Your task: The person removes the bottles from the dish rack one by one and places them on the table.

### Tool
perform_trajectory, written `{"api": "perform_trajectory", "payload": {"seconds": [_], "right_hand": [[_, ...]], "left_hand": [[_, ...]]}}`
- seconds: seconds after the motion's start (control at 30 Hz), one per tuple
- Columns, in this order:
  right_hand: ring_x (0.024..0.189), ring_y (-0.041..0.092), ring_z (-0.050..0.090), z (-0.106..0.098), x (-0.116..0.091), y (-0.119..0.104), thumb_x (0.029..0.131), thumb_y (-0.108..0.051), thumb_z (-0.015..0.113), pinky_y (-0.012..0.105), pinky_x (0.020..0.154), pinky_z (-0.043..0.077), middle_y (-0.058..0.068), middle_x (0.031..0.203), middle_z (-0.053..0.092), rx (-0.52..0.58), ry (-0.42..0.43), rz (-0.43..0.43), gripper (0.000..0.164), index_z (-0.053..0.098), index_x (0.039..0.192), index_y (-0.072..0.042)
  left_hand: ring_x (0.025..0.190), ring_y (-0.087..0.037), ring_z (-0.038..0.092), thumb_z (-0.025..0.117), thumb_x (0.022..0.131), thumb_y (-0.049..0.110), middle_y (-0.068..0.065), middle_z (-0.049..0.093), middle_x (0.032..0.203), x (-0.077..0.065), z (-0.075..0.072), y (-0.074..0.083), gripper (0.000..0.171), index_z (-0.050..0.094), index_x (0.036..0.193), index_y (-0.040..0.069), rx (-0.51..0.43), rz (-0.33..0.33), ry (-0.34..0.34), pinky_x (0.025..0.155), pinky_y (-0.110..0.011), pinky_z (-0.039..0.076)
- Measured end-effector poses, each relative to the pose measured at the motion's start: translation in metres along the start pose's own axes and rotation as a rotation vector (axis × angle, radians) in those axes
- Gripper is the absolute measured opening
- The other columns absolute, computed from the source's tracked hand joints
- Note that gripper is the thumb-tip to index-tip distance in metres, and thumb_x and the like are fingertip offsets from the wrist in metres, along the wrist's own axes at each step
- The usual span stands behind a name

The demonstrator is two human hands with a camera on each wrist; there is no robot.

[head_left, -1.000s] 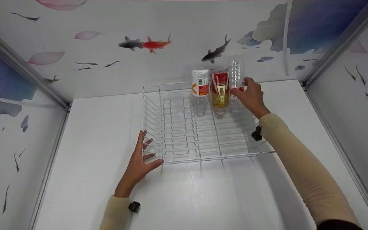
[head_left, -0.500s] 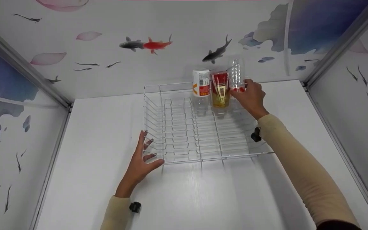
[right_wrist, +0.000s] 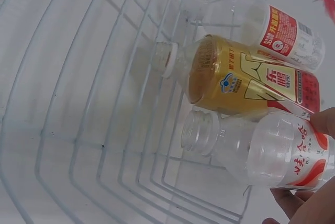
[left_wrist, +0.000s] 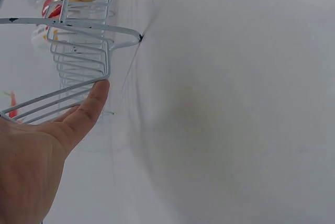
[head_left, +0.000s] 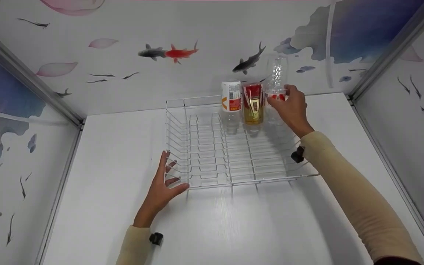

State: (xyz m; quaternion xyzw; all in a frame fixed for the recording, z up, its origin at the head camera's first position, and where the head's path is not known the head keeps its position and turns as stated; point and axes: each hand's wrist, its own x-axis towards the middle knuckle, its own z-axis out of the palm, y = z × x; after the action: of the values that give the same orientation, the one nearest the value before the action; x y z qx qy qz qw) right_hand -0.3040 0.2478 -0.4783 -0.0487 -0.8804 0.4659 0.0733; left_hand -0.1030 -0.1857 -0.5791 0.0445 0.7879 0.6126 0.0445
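My right hand (head_left: 293, 110) pinches a clear plastic bottle (head_left: 278, 75) around its red-and-white label, at the back right of a white wire dish rack (head_left: 241, 182). The bottle is upside down, its uncapped neck (right_wrist: 199, 132) pointing down toward the wires. Beside it, also inverted, stand a gold-and-red-labelled bottle (head_left: 253, 106) and a clear bottle with a white, red and orange label (head_left: 231, 97). At the rack's front left corner, my left hand (head_left: 158, 193) rests with spread, mostly straight fingers against the side wires and its thumb at the front rim.
The rack stands on a white table (head_left: 212, 224) near the back wall. Raised wire dividers (head_left: 193, 147) fill its left part. Painted walls with fish and petals close in the back and both sides, with grey metal strips (head_left: 377, 48) at the corners.
My right hand has risen a little with the clear bottle, which stands higher and slightly farther right than before. The left hand and the other two bottles have stayed in place.
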Motion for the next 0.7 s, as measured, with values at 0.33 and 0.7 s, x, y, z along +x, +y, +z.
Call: {"api": "perform_trajectory", "payload": {"seconds": [0.33, 0.7], "right_hand": [[0.12, 0.03, 0.067, -0.012, -0.012, -0.018, 0.101, -0.038, 0.079, 0.046, 0.104, 0.062, 0.02, 0.15, 0.061, 0.028, -0.02, -0.075, 0.077, 0.046, 0.159, 0.0], [0.13, 0.031, 0.061, -0.028, -0.046, -0.038, 0.101, -0.033, 0.081, 0.056, 0.115, 0.053, 0.016, 0.151, 0.062, 0.003, -0.088, -0.215, 0.072, 0.049, 0.158, -0.003]], "left_hand": [[0.161, -0.033, 0.037, 0.097, 0.086, 0.02, 0.001, 0.012, 0.185, 0.0, 0.0, 0.0, 0.134, 0.001, 0.179, 0.032, -0.019, -0.012, 0.0, 0.116, -0.049, 0.054], [0.161, -0.034, 0.038, 0.098, 0.086, 0.025, 0.002, 0.015, 0.184, 0.001, 0.0, 0.0, 0.134, 0.001, 0.178, 0.035, -0.026, -0.029, -0.006, 0.117, -0.052, 0.053]]}}
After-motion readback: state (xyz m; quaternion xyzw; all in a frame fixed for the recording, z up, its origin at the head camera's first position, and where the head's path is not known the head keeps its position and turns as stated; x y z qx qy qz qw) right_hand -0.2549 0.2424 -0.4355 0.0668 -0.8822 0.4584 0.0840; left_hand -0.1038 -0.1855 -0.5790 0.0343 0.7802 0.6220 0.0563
